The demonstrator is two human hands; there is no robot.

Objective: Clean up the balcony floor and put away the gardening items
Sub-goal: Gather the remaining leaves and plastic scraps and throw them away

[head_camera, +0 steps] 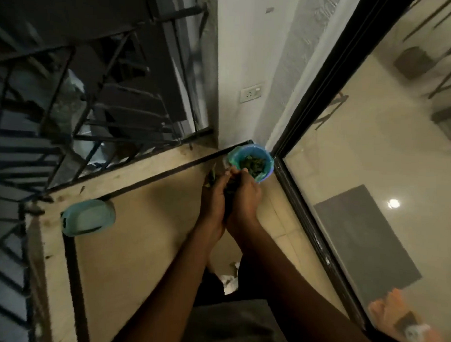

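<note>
A small blue bin [268, 160] lined with a blue-green bag stands in the balcony's far corner, with dark green leaves [254, 165] inside it. My left hand [214, 196] and my right hand [244, 194] are cupped together just in front of the bin's rim, holding a clump of dark leaves [230, 189] between them. A few leaf bits [211, 176] stick out past my left fingers. The beige tiled floor [145, 232] spreads below my arms.
A pale teal lid-like object [88, 221] lies on the ledge at the left. A black metal railing [93, 110] borders the balcony on the left. A glass sliding door [372, 176] with a black frame runs along the right. A wall socket [250, 93] sits above the bin.
</note>
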